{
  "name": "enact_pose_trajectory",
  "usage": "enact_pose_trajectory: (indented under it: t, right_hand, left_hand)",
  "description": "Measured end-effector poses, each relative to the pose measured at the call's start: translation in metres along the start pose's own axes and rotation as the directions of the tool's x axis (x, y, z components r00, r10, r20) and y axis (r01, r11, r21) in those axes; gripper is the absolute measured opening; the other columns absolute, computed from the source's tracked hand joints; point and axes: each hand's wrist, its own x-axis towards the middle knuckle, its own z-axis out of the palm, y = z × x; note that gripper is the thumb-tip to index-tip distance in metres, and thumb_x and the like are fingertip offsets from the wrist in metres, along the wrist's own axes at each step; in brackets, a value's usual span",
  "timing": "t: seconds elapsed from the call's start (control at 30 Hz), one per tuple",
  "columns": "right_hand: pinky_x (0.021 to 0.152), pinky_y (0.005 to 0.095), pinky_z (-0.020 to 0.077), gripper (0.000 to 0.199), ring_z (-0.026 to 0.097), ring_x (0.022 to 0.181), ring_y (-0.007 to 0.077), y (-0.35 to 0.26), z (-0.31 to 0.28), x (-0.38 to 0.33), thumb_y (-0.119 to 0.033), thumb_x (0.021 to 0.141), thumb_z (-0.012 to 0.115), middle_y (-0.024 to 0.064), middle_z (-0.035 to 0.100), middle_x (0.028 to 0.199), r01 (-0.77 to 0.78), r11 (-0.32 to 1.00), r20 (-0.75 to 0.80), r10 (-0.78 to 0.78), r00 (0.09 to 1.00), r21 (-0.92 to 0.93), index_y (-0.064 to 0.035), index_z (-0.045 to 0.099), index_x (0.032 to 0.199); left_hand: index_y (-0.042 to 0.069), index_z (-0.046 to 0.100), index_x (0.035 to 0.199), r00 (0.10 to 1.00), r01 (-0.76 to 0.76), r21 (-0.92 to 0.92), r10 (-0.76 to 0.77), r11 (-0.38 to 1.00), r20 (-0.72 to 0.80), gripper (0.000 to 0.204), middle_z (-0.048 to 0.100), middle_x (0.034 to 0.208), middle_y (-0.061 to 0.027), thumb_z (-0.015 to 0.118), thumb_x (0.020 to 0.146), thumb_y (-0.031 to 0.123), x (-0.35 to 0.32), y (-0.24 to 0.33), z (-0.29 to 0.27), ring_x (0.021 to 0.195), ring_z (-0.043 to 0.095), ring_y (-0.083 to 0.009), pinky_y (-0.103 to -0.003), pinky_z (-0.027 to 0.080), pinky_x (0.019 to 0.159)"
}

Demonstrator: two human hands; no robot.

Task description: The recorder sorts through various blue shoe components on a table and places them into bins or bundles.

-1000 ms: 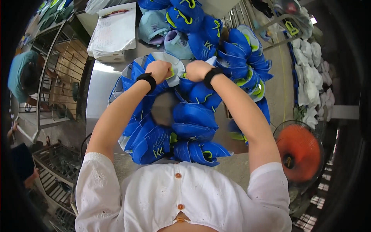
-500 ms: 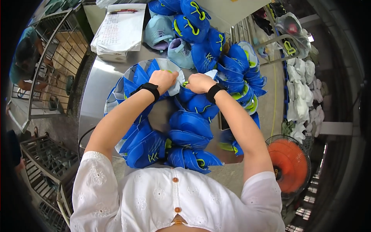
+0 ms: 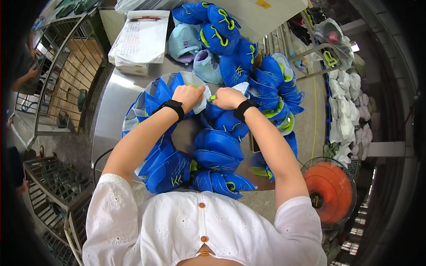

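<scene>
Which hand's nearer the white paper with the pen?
Left. The left hand is right of the white paper, closer to the body; the right hand is farther right.

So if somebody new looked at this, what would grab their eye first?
Probably the bright blue shoe uppers with lime-green trim, heaped in a rough ring on the metal table, with the person's left hand and right hand close together at its far side. Next might come the orange fan at the lower right, then two pale blue shoes near the top centre.
</scene>
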Motion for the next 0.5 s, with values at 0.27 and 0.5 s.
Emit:
enact_pose_trajectory:
  t: [0.27, 0.5]
  right_hand:
    - [0.071, 0.0403, 0.0486, 0.022, 0.061, 0.083, 0.0319, -0.020, 0.004, -0.004, -0.016, 0.071, 0.049, 0.0189, 0.062, 0.088, -0.055, 0.995, -0.137, 0.043, 0.990, -0.089, -0.0038, 0.065, 0.081]
    - [0.065, 0.0359, 0.0464, 0.035, 0.058, 0.071, 0.0272, 0.007, 0.004, -0.011, -0.026, 0.070, 0.066, 0.0126, 0.060, 0.075, 0.131, 0.920, -0.634, 0.148, 0.759, 0.371, -0.0007, 0.057, 0.093]
  left_hand:
    - [0.011, 0.050, 0.084, 0.996, 0.068, -0.072, -0.062, 0.995, 0.071, 0.011, 0.056, 0.058, -0.0159, 0.048, 0.080, 0.020, -0.003, 0.000, -0.009, 0.056, 0.057, -0.0345, -0.045, 0.042, 0.047]
    - [0.005, 0.058, 0.076, 0.972, 0.236, -0.395, -0.212, 0.888, 0.105, 0.016, 0.060, 0.064, -0.0154, 0.052, 0.079, 0.020, -0.001, -0.053, -0.038, 0.058, 0.059, -0.0287, -0.037, 0.046, 0.054]
